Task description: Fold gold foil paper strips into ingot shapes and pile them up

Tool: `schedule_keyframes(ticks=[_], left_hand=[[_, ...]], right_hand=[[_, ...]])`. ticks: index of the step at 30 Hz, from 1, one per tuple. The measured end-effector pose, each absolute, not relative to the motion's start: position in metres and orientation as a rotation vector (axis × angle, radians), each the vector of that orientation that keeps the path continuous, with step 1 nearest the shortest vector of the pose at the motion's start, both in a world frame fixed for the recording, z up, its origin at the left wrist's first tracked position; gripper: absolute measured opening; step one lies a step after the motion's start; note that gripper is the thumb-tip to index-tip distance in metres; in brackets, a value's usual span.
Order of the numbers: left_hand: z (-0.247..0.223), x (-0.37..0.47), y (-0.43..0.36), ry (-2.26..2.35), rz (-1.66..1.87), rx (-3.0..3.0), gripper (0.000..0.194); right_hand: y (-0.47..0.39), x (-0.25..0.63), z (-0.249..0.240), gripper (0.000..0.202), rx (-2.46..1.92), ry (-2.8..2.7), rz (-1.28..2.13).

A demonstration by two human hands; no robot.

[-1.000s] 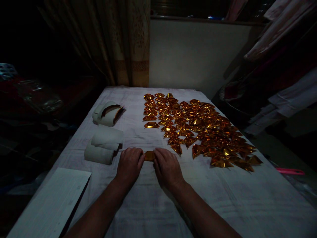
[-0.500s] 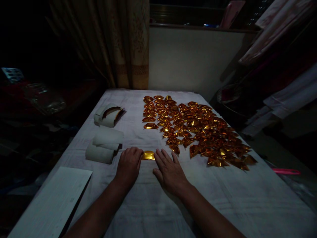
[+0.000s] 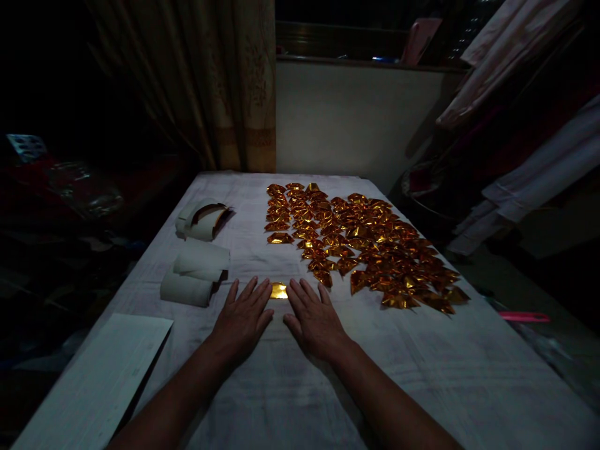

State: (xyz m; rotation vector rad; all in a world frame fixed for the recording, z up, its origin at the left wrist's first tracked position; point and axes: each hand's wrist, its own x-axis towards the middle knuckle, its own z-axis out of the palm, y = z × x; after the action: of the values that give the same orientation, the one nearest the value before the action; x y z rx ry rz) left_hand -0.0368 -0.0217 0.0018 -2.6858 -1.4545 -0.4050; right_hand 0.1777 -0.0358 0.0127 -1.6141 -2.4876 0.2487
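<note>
A small piece of gold foil paper lies flat on the cloth-covered table between my hands. My left hand rests on its left end, palm down with the fingers stretched out. On the right end lie the fingers of my right hand, also flat and spread. Both ends of the foil are hidden under the fingertips. Beyond my hands, many folded gold foil pieces, shaped like ingots, stand in rows and a crowded group towards the right.
Curled pale card pieces lie on the left of the table, with a white flat box or board nearer me. A curtain and a wall close off the far end. Hanging clothes are at the right.
My left hand has opened from a closed grip on the foil's left end to lying flat with fingers spread. The right hand stays flat on the other end. The view has shifted slightly.
</note>
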Motion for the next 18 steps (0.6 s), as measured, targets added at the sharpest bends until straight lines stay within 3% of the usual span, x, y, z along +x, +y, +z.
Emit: schedule_keyframes(ticks=[18], left_hand=[[0.001, -0.047, -0.023, -1.632, -0.356, -2.612, 0.046]], right_hand=[[-0.026, 0.156, 0.012, 0.055, -1.538, -2.52, 0.281]])
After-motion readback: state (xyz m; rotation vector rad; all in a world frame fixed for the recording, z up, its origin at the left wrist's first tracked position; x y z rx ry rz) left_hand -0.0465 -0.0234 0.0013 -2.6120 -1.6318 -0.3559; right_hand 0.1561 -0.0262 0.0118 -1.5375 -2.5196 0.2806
